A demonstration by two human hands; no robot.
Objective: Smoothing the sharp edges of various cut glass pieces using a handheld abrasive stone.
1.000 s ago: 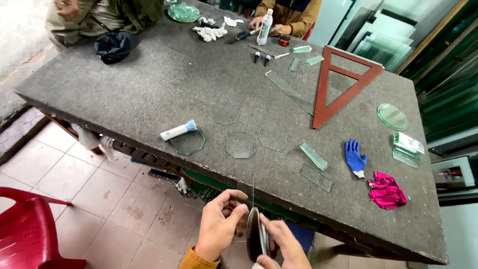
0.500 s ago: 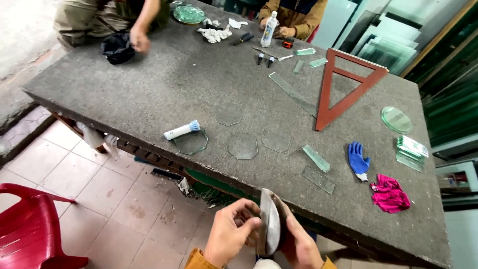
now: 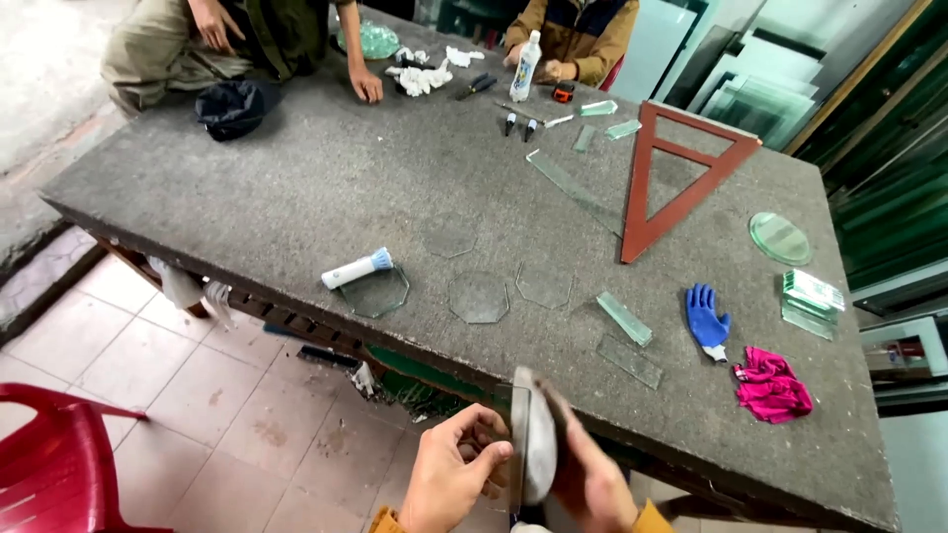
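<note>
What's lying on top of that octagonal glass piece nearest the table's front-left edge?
A white brush with blue bristles rests across the octagonal glass piece's upper edge; grey tabletop shows through it.

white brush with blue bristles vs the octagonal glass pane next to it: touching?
Touching. Head view: the white brush with blue bristles lies across the upper edge of the octagonal glass pane, no gap showing.

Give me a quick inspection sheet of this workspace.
Surface: grey stone table, rough.
Job's things: round glass piece, edge-on, between both hands.
Clutter: octagonal glass pieces, white brush, red wooden triangle, blue glove, pink cloth, glass strips.
Hands: left hand and right hand grip the glass at the table's near edge.
Cables: nothing seen.
Surroundings: two other people at the far end, red plastic chair, stacked glass sheets.
</note>
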